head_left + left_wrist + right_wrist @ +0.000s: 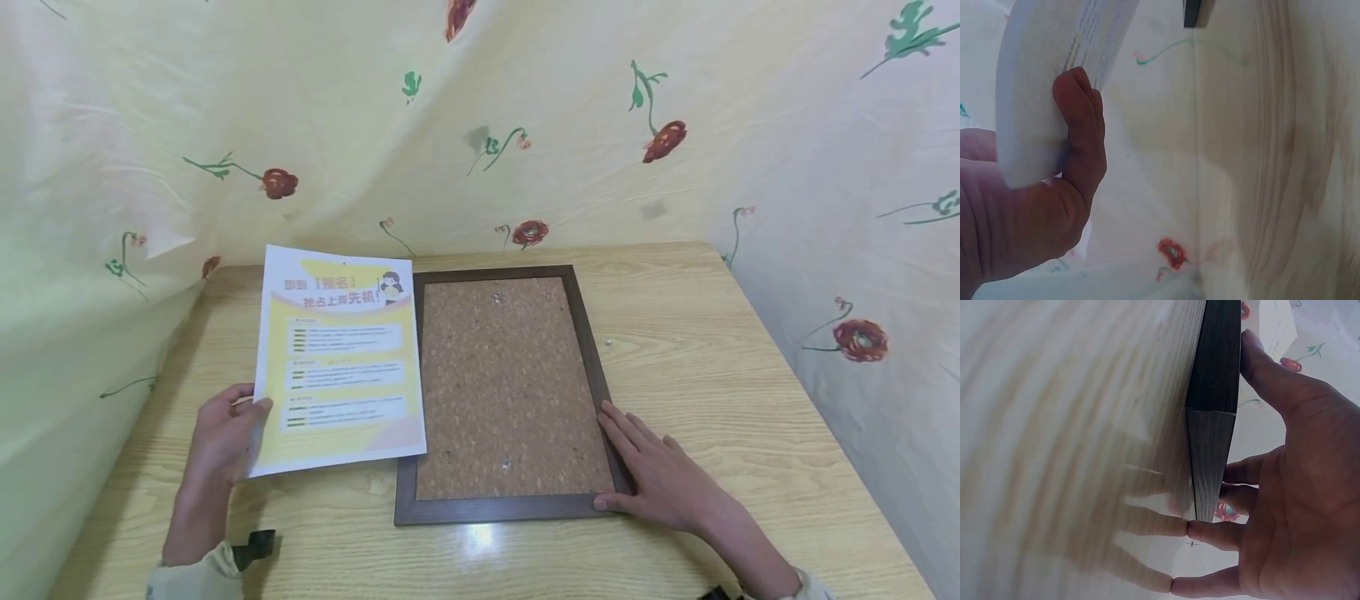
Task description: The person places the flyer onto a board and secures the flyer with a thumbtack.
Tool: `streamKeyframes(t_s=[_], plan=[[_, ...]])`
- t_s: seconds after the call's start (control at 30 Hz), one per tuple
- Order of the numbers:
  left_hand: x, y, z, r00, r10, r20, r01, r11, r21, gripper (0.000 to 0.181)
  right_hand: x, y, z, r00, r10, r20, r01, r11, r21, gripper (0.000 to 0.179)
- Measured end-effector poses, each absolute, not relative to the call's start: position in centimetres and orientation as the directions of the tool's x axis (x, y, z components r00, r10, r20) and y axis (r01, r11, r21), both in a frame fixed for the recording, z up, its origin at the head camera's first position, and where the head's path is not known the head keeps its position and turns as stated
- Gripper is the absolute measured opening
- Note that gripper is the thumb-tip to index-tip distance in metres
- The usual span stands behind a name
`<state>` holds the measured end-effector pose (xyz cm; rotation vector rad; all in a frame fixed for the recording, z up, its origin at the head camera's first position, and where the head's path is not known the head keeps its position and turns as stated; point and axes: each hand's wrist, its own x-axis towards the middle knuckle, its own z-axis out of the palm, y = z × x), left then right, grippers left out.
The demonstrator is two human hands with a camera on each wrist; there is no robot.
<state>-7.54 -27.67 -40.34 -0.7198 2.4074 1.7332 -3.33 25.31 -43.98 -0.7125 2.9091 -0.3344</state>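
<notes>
At its left edge, a printed yellow-and-white poster sheet (341, 375) is pinched between the thumb and fingers of my left hand (222, 433). The sheet is raised and overlaps the left side of a cork board (510, 392) with a dark wooden frame (495, 510). From the left wrist, the sheet (1035, 94) bends between thumb and fingers. My right hand (663, 479) rests at the frame's lower right corner, thumb on the bottom edge and fingers extended along the right side. In the right wrist view, fingertips (1210, 534) reach the table beside the frame (1213, 369).
Small shiny pins (498, 297) sit near the top and bottom of the cork. One small clear piece (608, 342) lies on the wooden table (697, 333) right of the frame. Flower-patterned cloth (337, 100) hangs behind the table and along both sides.
</notes>
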Motion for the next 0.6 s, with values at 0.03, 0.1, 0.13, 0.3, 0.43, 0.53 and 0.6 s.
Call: streamKeyframes(t_s=[0.03,0.1,0.13,0.3,0.43,0.53,0.6], plan=[[-7.6,-27.5,-40.4,-0.889,-0.305,-0.340,-0.415,0.225,0.882,0.043,-3.3,25.3,-44.0,-0.880,-0.469,-0.070,-0.441,0.864,-0.244,0.105],[-7.6,-27.2,-40.5,-0.898,-0.277,-0.340,-0.398,0.187,0.898,0.042,-3.3,25.3,-44.0,-0.880,-0.470,-0.068,-0.442,0.863,-0.243,0.105],[-7.7,-27.0,-40.5,-0.903,-0.263,-0.339,-0.390,0.171,0.905,0.042,-3.3,25.3,-44.0,-0.880,-0.470,-0.067,-0.442,0.863,-0.243,0.105],[-7.8,-26.3,-40.5,-0.916,-0.216,-0.339,-0.365,0.098,0.926,0.041,-3.3,25.3,-44.0,-0.881,-0.468,-0.072,-0.439,0.865,-0.242,0.105],[-7.9,-25.9,-40.6,-0.917,-0.198,-0.346,-0.364,0.064,0.929,0.040,-3.3,25.3,-44.0,-0.881,-0.468,-0.074,-0.439,0.865,-0.244,0.105],[-8.0,-25.5,-40.7,-0.916,-0.194,-0.352,-0.367,0.048,0.929,0.040,-3.3,25.3,-43.9,-0.880,-0.468,-0.076,-0.439,0.865,-0.244,0.105],[-8.1,-25.2,-40.8,-0.916,-0.184,-0.356,-0.369,0.039,0.929,0.041,-3.3,25.3,-43.9,-0.880,-0.468,-0.080,-0.438,0.866,-0.243,0.105]])
